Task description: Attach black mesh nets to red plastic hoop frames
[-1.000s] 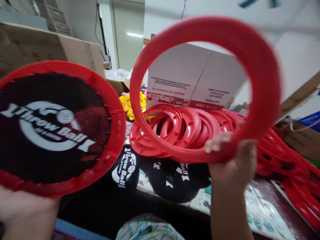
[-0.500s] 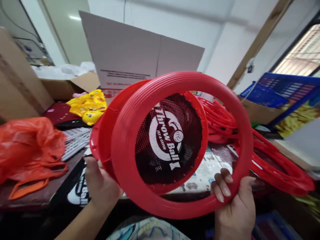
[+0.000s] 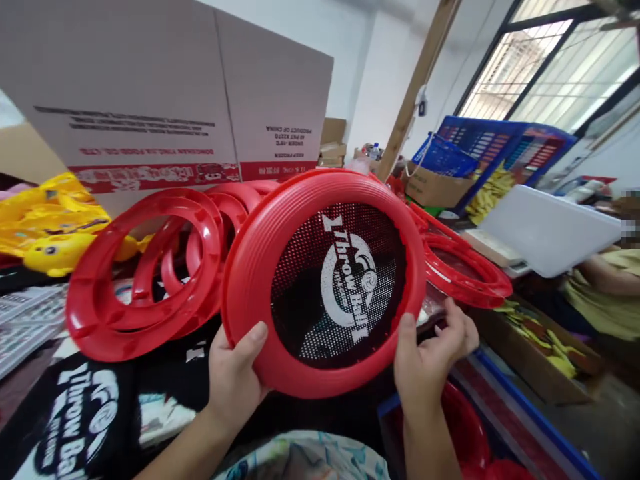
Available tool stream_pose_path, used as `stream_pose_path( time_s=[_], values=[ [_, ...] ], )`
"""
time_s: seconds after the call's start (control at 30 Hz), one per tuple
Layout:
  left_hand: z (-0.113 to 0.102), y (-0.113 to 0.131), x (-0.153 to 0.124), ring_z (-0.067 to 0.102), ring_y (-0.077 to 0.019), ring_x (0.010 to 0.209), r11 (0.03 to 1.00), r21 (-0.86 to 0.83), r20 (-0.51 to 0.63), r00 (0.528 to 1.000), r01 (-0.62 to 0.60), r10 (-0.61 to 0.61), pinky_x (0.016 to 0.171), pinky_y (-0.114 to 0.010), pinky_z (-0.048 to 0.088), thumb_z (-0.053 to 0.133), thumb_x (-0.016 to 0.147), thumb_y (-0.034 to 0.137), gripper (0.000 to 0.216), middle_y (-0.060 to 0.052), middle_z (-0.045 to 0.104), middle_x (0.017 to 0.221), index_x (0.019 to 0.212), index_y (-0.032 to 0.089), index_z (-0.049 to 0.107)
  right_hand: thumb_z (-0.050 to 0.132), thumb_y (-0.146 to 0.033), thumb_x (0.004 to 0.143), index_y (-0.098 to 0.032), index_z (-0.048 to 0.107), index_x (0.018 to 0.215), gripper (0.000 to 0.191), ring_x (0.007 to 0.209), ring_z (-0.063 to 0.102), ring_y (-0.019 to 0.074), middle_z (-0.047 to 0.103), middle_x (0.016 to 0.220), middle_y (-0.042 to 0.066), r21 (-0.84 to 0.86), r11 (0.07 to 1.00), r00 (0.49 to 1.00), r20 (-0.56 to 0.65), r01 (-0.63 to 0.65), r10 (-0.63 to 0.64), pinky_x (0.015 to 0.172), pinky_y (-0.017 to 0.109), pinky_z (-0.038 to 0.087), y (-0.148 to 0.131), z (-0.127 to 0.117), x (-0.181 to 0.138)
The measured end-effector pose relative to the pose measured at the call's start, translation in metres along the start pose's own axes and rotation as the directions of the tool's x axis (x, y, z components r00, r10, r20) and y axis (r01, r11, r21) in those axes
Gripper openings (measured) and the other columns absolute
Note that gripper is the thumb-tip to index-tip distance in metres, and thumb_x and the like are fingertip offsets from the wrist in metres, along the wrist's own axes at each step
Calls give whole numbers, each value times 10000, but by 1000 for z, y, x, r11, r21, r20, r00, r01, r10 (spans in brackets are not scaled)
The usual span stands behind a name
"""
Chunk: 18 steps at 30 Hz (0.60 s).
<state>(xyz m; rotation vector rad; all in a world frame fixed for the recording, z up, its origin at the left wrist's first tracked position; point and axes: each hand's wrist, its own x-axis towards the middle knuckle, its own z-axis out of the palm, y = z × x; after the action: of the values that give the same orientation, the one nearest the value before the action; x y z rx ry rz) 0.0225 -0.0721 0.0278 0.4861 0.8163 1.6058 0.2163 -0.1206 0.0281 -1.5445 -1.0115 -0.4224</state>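
Note:
I hold up a red plastic disc (image 3: 260, 253) with a black mesh centre printed "Throw Ball" in white. My left hand (image 3: 233, 377) grips its lower left rim, thumb on the front. My right hand (image 3: 430, 357) grips the lower right rim, thumb on the front and fingers curled behind. The disc stands tilted, facing me, above the table edge.
Red rings (image 3: 140, 273) lean in a row behind the disc, more red rings (image 3: 465, 270) at right. A white carton (image 3: 165, 100) stands behind. Black printed mesh pieces (image 3: 75, 413) lie at lower left, yellow toys (image 3: 50, 227) at far left. A seated person (image 3: 605, 293) is at right.
The separate red ring and the mesh-centred disc came together into one piece, held in both hands. My view swung right, and the assembled disc moved lower and closer.

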Motion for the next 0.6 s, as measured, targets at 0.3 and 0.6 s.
stream_pose_path(
  time_s=[0.3,0.6],
  values=[
    [17,-32,-3,631,-168,890,981,63,403,894,185,-194,765,-263,540,611,799,528,407,-23,661,1001,1088,240,606,727,-522,698,-220,313,1449,910,977,596,240,560,1093,109,307,889,716,528,341,-457,859,365,541,-46,13,-29],
    [8,-22,14,549,-205,1143,958,251,739,613,136,-281,946,-326,475,556,899,334,358,-55,563,1276,1249,280,504,783,-355,703,-310,593,1247,578,991,632,194,630,1126,57,409,912,853,472,11,-222,891,323,536,-25,-1,-16]
  ],
)
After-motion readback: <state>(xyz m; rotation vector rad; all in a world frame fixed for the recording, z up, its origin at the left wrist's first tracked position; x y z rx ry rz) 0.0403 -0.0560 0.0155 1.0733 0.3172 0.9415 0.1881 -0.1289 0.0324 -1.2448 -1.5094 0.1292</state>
